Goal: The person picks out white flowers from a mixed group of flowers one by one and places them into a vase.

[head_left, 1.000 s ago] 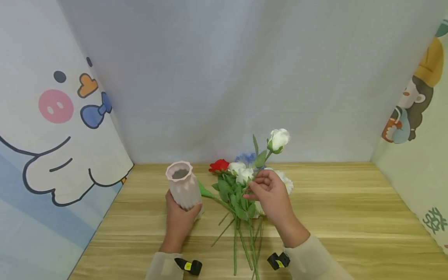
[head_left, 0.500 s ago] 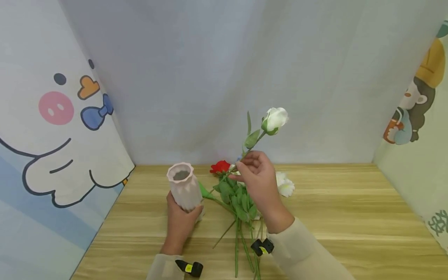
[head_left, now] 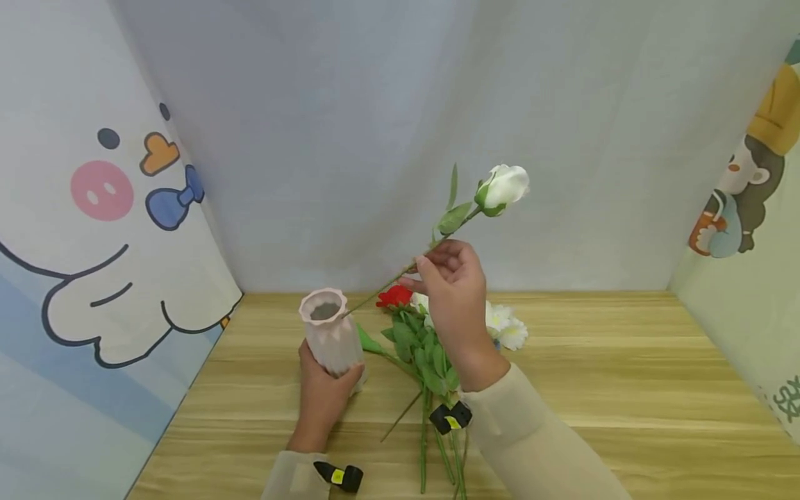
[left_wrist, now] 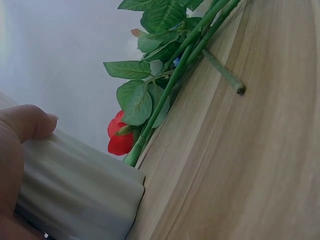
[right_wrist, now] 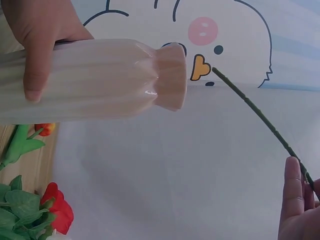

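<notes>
A pale pink fluted vase (head_left: 332, 340) stands upright on the wooden table, and my left hand (head_left: 326, 389) grips it around its lower body. In the right wrist view the vase (right_wrist: 105, 82) shows its scalloped mouth. My right hand (head_left: 455, 292) pinches the stem of a white rose (head_left: 503, 187) between thumb and fingers, bloom up and to the right. The stem (right_wrist: 255, 107) slants down leftward, its cut end near the vase's mouth but apart from it. Beside the vase lies a pile of artificial flowers, with a red rose (head_left: 394, 296) and green leaves (head_left: 417, 347).
White blooms (head_left: 509, 326) lie at the pile's right, partly behind my right hand. Several green stems (head_left: 423, 444) point toward the table's front. An orange-red tulip (right_wrist: 45, 129) appears in the right wrist view. A grey curtain (head_left: 350, 139) hangs behind the wooden table (head_left: 594, 389).
My right hand has lifted the white rose out of the pile and carried it up and leftward, bringing its stem end close to the vase. My left hand and the vase have stayed put.
</notes>
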`<action>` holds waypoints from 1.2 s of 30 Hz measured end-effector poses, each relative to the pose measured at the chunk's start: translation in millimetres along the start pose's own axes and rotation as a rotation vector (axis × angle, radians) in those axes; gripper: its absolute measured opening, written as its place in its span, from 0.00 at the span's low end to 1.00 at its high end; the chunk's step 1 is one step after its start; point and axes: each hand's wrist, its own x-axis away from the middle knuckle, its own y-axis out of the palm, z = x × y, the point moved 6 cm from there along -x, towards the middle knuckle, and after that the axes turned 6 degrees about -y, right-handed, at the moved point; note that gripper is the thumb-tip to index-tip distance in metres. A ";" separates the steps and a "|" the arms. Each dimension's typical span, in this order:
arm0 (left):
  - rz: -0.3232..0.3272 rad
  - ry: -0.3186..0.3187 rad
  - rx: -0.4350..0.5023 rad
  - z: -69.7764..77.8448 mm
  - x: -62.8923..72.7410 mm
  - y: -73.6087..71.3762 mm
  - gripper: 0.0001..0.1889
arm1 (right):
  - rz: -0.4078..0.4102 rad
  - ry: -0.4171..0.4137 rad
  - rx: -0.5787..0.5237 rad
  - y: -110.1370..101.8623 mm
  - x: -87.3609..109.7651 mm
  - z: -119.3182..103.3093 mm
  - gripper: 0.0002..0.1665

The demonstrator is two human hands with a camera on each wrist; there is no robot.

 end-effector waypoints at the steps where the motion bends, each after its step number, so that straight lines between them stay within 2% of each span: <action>1: 0.001 0.001 -0.001 -0.5 -0.3 -0.1 0.54 | 0.002 -0.005 -0.001 0.9 -1.5 -0.4 0.12; 17: 0.003 -0.004 -0.021 -2.4 0.4 -1.8 0.55 | -0.032 -0.078 -0.002 15.6 -15.2 -4.4 0.12; 36: 0.013 0.006 -0.038 -3.3 -2.2 -2.1 0.55 | -0.084 -0.011 0.055 31.5 -4.7 23.5 0.11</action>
